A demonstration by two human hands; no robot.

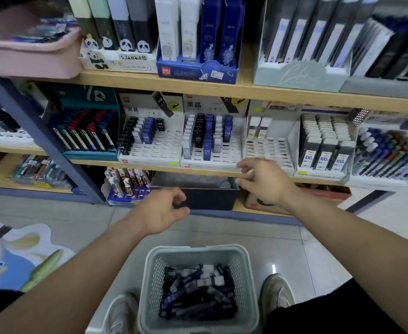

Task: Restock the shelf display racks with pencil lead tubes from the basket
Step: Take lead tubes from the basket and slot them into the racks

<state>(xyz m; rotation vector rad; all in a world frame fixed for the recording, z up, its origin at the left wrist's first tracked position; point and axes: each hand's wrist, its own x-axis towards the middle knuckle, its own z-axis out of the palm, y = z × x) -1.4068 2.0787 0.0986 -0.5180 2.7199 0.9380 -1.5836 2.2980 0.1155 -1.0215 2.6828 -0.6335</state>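
Reaching toward the vacant near slots of the right HB rack [224,153], the right hand [264,180] spreads empty fingers. The left hand [164,209] hangs loosely curled, nothing visible in it. The pencil lead tubes [198,292] lie in the basket [149,273] between the feet, within easy reach.

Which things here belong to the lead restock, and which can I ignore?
Job: basket, lead tubes in it, left lead rack, right lead rack, both with empty slots.
Ignore: pink basket, panda display box, blue display box, dark bin, packs marked 100.
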